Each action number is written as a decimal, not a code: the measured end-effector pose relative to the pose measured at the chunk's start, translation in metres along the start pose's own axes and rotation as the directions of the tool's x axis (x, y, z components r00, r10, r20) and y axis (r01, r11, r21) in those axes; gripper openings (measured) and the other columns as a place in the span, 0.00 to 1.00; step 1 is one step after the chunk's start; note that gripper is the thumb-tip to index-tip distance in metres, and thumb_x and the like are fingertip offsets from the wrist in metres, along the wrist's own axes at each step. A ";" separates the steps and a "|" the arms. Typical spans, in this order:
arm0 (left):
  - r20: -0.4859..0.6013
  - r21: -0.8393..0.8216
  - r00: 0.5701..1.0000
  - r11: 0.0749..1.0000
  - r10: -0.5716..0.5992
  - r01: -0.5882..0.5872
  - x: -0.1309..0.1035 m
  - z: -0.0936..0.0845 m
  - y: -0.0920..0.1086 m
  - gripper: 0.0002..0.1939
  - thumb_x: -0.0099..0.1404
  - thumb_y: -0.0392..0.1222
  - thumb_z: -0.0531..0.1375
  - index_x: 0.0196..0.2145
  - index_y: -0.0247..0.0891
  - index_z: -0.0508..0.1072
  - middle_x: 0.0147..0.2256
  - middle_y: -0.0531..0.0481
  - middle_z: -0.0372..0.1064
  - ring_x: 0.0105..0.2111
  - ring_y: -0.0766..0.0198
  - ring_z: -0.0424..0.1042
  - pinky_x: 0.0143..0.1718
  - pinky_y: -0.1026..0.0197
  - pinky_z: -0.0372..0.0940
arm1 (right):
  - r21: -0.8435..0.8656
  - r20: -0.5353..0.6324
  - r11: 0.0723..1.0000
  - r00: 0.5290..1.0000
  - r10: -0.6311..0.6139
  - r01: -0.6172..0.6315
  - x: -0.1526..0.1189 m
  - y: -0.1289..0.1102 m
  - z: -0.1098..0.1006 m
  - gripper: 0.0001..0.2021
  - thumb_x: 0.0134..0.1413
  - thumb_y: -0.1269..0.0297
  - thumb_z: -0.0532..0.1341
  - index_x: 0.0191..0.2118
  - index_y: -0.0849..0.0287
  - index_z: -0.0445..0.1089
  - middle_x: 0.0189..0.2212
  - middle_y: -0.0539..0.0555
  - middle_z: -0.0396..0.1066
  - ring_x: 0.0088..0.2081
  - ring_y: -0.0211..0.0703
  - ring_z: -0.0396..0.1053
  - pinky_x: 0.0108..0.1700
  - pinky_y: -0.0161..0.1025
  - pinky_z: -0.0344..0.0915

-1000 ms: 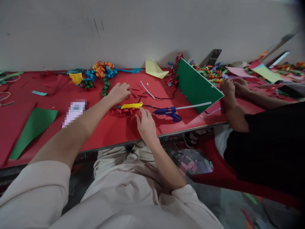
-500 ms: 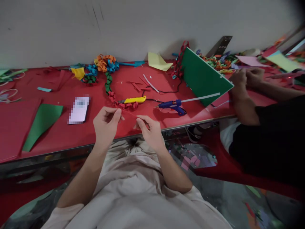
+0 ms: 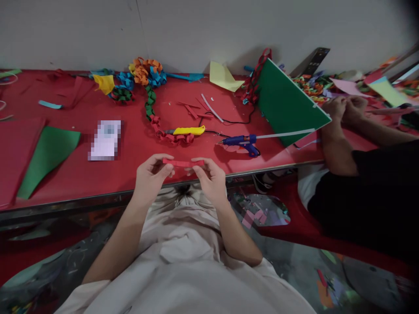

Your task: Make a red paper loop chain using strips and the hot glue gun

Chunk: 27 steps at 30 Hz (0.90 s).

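A short red paper strip point(image 3: 182, 164) is stretched level between my two hands, just above the table's front edge. My left hand point(image 3: 152, 174) pinches its left end between thumb and fingers. At the other end, my right hand point(image 3: 208, 175) has the strip in a similar pinch. Just beyond lies a paper chain point(image 3: 151, 104) of red, green, orange and blue links. A yellow utility knife point(image 3: 189, 131) rests against its red links. To the right, a blue hot glue gun point(image 3: 240, 140) lies on its side with a white glue stick in its back.
A green board point(image 3: 290, 102) leans upright at the right, beside a co-worker's hands point(image 3: 345, 108). The phone point(image 3: 105, 140) lies left of me, near a green paper piece point(image 3: 49, 157). Red scraps and a yellow sheet point(image 3: 224, 77) lie toward the wall on the red table point(image 3: 124, 179).
The strip, seen edge-on before, now shows its flat face. My hands have come slightly lower and nearer the table edge. The camera view has shifted a little.
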<state>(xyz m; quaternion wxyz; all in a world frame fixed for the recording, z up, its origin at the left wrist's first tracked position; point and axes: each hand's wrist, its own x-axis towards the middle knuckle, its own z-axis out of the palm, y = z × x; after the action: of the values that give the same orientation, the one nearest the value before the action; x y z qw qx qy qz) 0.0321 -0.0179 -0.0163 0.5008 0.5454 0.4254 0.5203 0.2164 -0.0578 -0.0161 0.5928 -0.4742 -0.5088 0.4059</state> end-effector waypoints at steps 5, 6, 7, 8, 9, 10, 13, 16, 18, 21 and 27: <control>0.238 0.487 0.914 0.773 0.328 -0.405 0.036 0.012 0.010 0.15 0.73 0.48 0.62 0.52 0.40 0.77 0.44 0.43 0.77 0.44 0.56 0.76 0.48 0.55 0.70 | -0.055 -0.357 0.990 0.924 -0.140 0.128 0.003 0.001 -0.009 0.12 0.67 0.51 0.62 0.43 0.55 0.71 0.40 0.55 0.82 0.35 0.42 0.81 0.38 0.39 0.74; 0.342 0.620 0.874 0.616 0.346 -0.486 0.048 0.017 0.012 0.15 0.73 0.46 0.61 0.55 0.41 0.77 0.50 0.40 0.75 0.51 0.51 0.73 0.54 0.50 0.67 | -0.069 -0.424 0.984 0.888 -0.178 0.164 0.004 0.001 -0.013 0.12 0.68 0.52 0.61 0.43 0.55 0.69 0.42 0.56 0.82 0.35 0.41 0.80 0.37 0.39 0.74; 0.428 0.706 0.842 0.459 0.330 -0.539 0.061 0.022 0.014 0.18 0.73 0.44 0.62 0.58 0.40 0.75 0.55 0.38 0.73 0.56 0.46 0.70 0.57 0.46 0.64 | -0.075 -0.472 0.977 0.856 -0.209 0.198 0.003 0.001 -0.017 0.11 0.68 0.53 0.61 0.42 0.55 0.68 0.42 0.56 0.81 0.34 0.41 0.79 0.37 0.39 0.73; 0.499 0.751 0.819 0.331 0.283 -0.571 0.073 0.028 0.016 0.23 0.72 0.42 0.63 0.63 0.39 0.71 0.59 0.35 0.69 0.60 0.42 0.66 0.58 0.43 0.62 | -0.075 -0.507 0.970 0.829 -0.237 0.232 0.003 0.001 -0.021 0.09 0.69 0.54 0.60 0.42 0.55 0.67 0.43 0.56 0.81 0.35 0.41 0.79 0.37 0.40 0.72; 0.559 0.763 0.799 0.239 0.223 -0.601 0.084 0.033 0.017 0.28 0.71 0.41 0.63 0.66 0.38 0.67 0.62 0.34 0.67 0.62 0.39 0.64 0.58 0.42 0.61 | -0.078 -0.535 0.962 0.803 -0.262 0.262 0.002 0.001 -0.025 0.09 0.70 0.55 0.59 0.41 0.54 0.65 0.43 0.56 0.80 0.35 0.41 0.78 0.38 0.41 0.72; 0.591 0.767 0.787 0.180 0.176 -0.616 0.094 0.037 0.018 0.31 0.70 0.40 0.63 0.68 0.36 0.64 0.63 0.33 0.66 0.62 0.38 0.63 0.58 0.41 0.60 | -0.088 -0.558 0.954 0.779 -0.285 0.286 0.001 0.001 -0.030 0.08 0.71 0.56 0.58 0.40 0.54 0.64 0.42 0.56 0.79 0.36 0.41 0.78 0.40 0.42 0.72; 0.608 0.774 0.783 0.122 0.134 -0.622 0.108 0.043 0.017 0.31 0.72 0.41 0.62 0.69 0.33 0.62 0.60 0.32 0.70 0.59 0.39 0.66 0.56 0.41 0.57 | -0.135 -0.545 0.933 0.762 -0.351 0.334 -0.002 0.000 -0.039 0.08 0.74 0.57 0.52 0.40 0.52 0.60 0.37 0.53 0.76 0.38 0.42 0.76 0.43 0.44 0.73; 0.587 0.770 0.791 0.184 0.174 -0.611 0.104 0.039 0.015 0.27 0.73 0.47 0.62 0.64 0.34 0.67 0.56 0.35 0.73 0.57 0.41 0.69 0.55 0.43 0.56 | -0.221 -0.331 0.932 0.876 -0.350 0.289 0.005 -0.005 -0.042 0.08 0.76 0.55 0.48 0.44 0.50 0.57 0.27 0.45 0.70 0.29 0.40 0.72 0.39 0.41 0.71; 0.581 0.753 0.796 0.258 0.171 -0.605 0.098 0.035 0.012 0.25 0.73 0.49 0.62 0.62 0.35 0.68 0.55 0.35 0.74 0.56 0.43 0.71 0.55 0.45 0.55 | -0.438 -0.134 0.877 0.950 -0.283 0.200 0.016 -0.008 -0.040 0.10 0.76 0.53 0.49 0.47 0.52 0.60 0.28 0.47 0.72 0.28 0.41 0.72 0.36 0.39 0.69; 0.601 0.735 0.789 0.302 0.125 -0.608 0.089 0.030 0.008 0.23 0.74 0.46 0.61 0.62 0.34 0.68 0.56 0.34 0.74 0.58 0.44 0.71 0.57 0.45 0.53 | -0.780 0.084 0.603 0.983 -0.163 0.167 0.033 -0.010 -0.032 0.13 0.74 0.52 0.55 0.51 0.54 0.69 0.41 0.55 0.79 0.38 0.45 0.77 0.41 0.40 0.66; 0.629 0.701 0.769 0.341 0.117 -0.626 0.084 0.015 0.005 0.22 0.74 0.44 0.61 0.62 0.36 0.67 0.58 0.37 0.73 0.59 0.47 0.70 0.60 0.45 0.51 | -0.939 0.153 0.300 0.986 -0.070 0.167 0.039 0.000 -0.023 0.11 0.72 0.55 0.58 0.46 0.49 0.77 0.42 0.52 0.80 0.38 0.45 0.76 0.38 0.40 0.60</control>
<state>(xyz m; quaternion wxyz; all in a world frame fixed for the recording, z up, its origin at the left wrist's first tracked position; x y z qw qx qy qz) 0.0546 0.0627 0.0013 0.0865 0.9158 0.3531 0.1708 0.2450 -0.0238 -0.0080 0.2078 -0.6755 -0.7074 0.0038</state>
